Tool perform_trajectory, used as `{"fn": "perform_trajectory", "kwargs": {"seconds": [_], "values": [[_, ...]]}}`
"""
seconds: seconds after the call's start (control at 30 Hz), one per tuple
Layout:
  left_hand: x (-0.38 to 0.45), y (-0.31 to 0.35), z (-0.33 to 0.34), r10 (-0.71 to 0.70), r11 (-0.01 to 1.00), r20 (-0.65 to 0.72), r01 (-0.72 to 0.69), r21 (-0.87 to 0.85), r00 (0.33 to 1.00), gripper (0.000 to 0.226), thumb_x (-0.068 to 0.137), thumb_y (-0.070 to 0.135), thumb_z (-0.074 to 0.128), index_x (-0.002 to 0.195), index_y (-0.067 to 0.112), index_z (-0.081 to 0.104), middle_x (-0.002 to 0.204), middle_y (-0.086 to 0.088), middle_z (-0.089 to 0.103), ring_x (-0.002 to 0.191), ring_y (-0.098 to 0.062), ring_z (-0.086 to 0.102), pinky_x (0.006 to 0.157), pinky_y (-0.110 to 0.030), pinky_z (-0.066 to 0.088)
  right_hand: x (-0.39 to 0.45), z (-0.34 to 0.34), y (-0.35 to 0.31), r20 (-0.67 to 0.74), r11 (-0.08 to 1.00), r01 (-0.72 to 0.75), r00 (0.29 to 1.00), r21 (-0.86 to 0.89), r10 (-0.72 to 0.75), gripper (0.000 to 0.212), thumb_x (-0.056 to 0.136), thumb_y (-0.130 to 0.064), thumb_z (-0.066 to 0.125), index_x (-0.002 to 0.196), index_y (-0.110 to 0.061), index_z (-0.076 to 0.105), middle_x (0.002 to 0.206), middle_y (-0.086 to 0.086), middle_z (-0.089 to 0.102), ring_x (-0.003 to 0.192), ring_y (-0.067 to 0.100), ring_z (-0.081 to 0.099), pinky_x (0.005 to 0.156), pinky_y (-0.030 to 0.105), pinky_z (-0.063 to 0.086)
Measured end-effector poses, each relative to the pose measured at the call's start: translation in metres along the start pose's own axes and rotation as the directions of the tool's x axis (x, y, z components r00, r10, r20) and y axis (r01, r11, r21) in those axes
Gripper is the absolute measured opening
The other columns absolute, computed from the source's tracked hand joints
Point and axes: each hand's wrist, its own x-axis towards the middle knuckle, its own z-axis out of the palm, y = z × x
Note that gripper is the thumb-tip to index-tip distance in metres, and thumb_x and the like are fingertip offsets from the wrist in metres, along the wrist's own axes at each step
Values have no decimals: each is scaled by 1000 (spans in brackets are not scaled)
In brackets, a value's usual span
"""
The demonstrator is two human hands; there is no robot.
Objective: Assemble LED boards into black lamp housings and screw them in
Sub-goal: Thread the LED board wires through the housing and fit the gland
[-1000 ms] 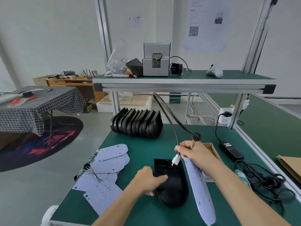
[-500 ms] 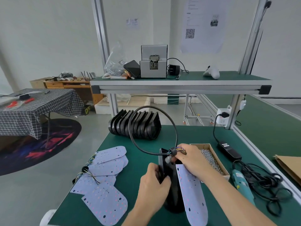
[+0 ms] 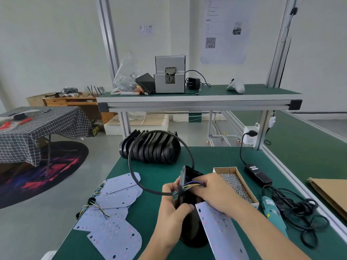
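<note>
Nearest the camera, a black lamp housing is held tilted on its edge above the green tabletop. It is gripped by the left hand, whose fingers are curled round its left rim. An LED board is seen leaning against the housing's right side under the right hand; coloured wires at the housing's upper end are pinched by that hand's fingers. A black cable is looped from those wires up and round over the tabletop.

To the left, a loose pile of spare LED boards with wire tails is laid flat. To the right, a cardboard box of screws is set just beside the right hand, and a teal electric screwdriver with a tangled black cord lies beyond it.

Farther back, a row of stacked black housings is stood on edge. On the upper shelf a grey screw feeder is placed.
</note>
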Motion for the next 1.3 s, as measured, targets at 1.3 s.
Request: {"fn": "perform_trajectory", "kwargs": {"seconds": [1.3], "values": [[-5,-25,-14,-145,552,-51,124,824,988,38,105,25,51,75,3,47,62,-7,51,49,-23,67,48,-31,38,-34,-40,-19,-245,605,-7,910,796,334,24,89,-21,77,102,-1,78,102,14,80,85,21,77,75,31,57]]}}
